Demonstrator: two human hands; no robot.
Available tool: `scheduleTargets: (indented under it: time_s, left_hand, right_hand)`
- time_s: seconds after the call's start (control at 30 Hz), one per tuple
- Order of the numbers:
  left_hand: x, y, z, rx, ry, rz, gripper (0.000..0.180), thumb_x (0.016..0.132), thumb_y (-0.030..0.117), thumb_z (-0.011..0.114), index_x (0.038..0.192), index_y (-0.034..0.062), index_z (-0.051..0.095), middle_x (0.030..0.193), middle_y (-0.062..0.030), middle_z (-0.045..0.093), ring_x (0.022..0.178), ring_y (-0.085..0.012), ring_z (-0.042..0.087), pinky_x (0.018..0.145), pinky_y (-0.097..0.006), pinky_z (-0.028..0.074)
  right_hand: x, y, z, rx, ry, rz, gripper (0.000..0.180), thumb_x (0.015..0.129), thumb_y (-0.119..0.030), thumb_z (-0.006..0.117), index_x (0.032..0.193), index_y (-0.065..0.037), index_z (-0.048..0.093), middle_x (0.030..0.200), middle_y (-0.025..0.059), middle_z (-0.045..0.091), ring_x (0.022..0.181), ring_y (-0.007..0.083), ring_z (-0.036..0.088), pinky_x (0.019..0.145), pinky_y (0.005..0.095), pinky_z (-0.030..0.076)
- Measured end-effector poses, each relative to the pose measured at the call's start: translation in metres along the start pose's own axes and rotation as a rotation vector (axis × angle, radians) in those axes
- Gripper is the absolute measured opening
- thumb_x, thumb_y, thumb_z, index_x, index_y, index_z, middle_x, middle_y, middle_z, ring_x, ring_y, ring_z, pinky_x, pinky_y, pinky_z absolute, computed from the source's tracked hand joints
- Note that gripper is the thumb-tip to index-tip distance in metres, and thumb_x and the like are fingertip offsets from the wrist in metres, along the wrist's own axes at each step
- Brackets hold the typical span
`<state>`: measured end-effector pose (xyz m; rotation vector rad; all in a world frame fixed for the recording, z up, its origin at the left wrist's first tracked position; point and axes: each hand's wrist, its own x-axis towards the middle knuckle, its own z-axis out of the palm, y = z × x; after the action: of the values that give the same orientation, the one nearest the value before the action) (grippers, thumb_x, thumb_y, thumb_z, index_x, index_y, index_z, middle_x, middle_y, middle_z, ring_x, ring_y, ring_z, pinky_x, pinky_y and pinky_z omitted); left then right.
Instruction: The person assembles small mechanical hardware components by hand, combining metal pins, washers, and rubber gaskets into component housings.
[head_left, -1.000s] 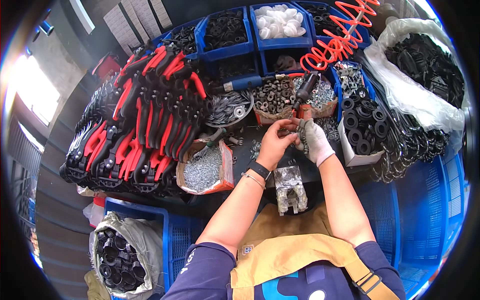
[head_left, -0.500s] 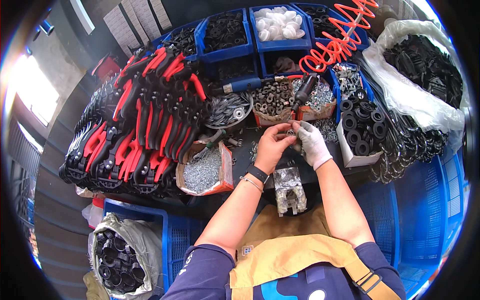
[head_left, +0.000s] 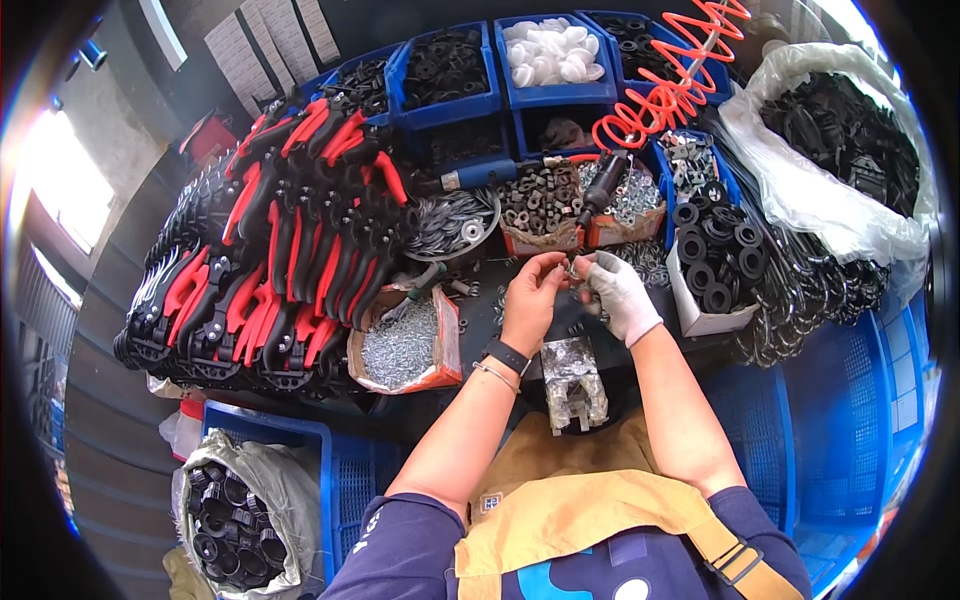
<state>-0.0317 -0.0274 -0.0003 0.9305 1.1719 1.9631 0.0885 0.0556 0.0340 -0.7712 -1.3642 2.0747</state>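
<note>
- Hands meet above the table [head_left: 483, 312]: the bare left hand [head_left: 532, 300] seems to pinch a small metal part [head_left: 572, 268] at its fingertips; the gloved right hand [head_left: 622, 295] has its fingers curled against the same spot, and whether it grips too cannot be told.
- That metal part sits between the 2 hands, beyond the metal block [head_left: 570, 357] and below the driver [head_left: 606, 182].
- Progress, as a judgement: the pile [head_left: 285, 225] of red-and-black pieces at left looks put together already; the part is in mid-handling, not yet set down, and plenty of loose stock is left.
- Carton [head_left: 449, 345] at left: many small silver pieces.
- 2 boxes beyond the hands: dark nuts in the left box [head_left: 540, 242], silver hardware in the right box [head_left: 628, 230].
- White box [head_left: 717, 319]: black rings.
- Dish [head_left: 494, 226]: flat metal pieces.
- Blue bin [head_left: 560, 96] at the back: white discs; black parts fill the bin [head_left: 450, 106] to its left.
- Sack [head_left: 302, 500]: black caps.
- Clear bag [head_left: 875, 245]: black parts, shapes unclear.
</note>
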Motion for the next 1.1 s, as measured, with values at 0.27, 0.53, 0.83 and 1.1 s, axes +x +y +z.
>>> scheduleTargets:
  time_s: [0.27, 0.53, 0.83, 1.1]
  left_hand:
    - [0.016, 0.007, -0.012, 0.798, 0.039, -0.215, 0.033, 0.098, 0.031, 0.052, 0.098, -0.0004, 0.063, 0.076, -0.0102, 0.064, 0.071, -0.0231, 0.062, 0.062, -0.033, 0.046]
    - [0.011, 0.01, -0.008, 0.712, -0.053, 0.191, 0.034, 0.086, 0.007, 0.065, 0.12, 0.0005, 0.061, 0.101, -0.01, 0.064, 0.085, -0.0166, 0.063, 0.079, -0.029, 0.049]
    - [-0.004, 0.011, 0.014, 0.751, 0.032, 0.147, 0.041, 0.083, 0.01, 0.07, 0.121, 0.0034, 0.059, 0.107, -0.0094, 0.055, 0.091, -0.0165, 0.059, 0.081, -0.03, 0.05]
    - [-0.02, 0.004, 0.025, 0.142, -0.113, -0.21, 0.034, 0.084, 0.0, 0.067, 0.118, 0.0013, 0.059, 0.111, -0.0056, 0.061, 0.092, -0.0113, 0.06, 0.083, -0.025, 0.049]
  right_hand:
    - [0.007, 0.016, -0.011, -1.002, -0.02, -1.065, 0.021, 0.076, -0.002, 0.067, 0.095, -0.004, 0.06, 0.094, 0.0099, 0.063, 0.077, 0.0274, 0.064, 0.068, 0.0344, 0.052]
    - [0.016, 0.016, -0.013, -0.284, 0.065, -0.197, 0.068, 0.095, -0.063, 0.039, 0.132, -0.007, 0.049, 0.1, 0.0046, 0.059, 0.052, 0.0088, 0.052, 0.045, 0.0247, 0.04]
    - [0.026, 0.005, -0.012, 0.151, 0.044, 0.027, 0.086, 0.087, -0.079, 0.026, 0.133, -0.009, 0.046, 0.088, 0.0038, 0.055, 0.049, 0.0108, 0.048, 0.041, 0.0234, 0.037]
    - [0.025, 0.019, -0.007, 0.441, 0.202, -0.125, 0.07, 0.094, -0.068, 0.03, 0.115, -0.008, 0.058, 0.077, -0.0005, 0.051, 0.063, 0.0127, 0.049, 0.061, 0.0262, 0.043]
